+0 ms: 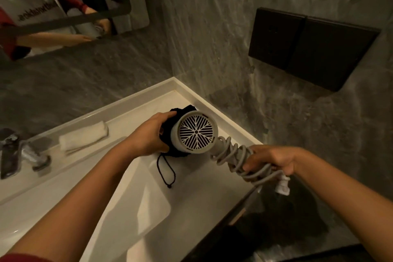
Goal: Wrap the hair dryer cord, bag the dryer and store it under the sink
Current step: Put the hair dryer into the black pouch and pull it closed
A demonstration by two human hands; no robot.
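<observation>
A grey hair dryer (195,132) hangs over the right end of the white sink counter (136,102), its rear intake grille facing me. Its grey cord (234,155) is coiled around the handle, and the white plug (284,186) dangles below my fist. My right hand (274,161) grips the wrapped handle. My left hand (152,134) holds a black drawstring bag (180,110) against the dryer's front end; the nozzle is inside the bag's mouth. The bag's drawstring loop (167,171) lies on the counter.
A folded white towel (84,137) lies at the back of the counter, left of the bag. A chrome tap (32,155) stands at far left. The basin (136,208) is below my arms. A black wall panel (312,47) and a mirror (63,0) are on the marble walls.
</observation>
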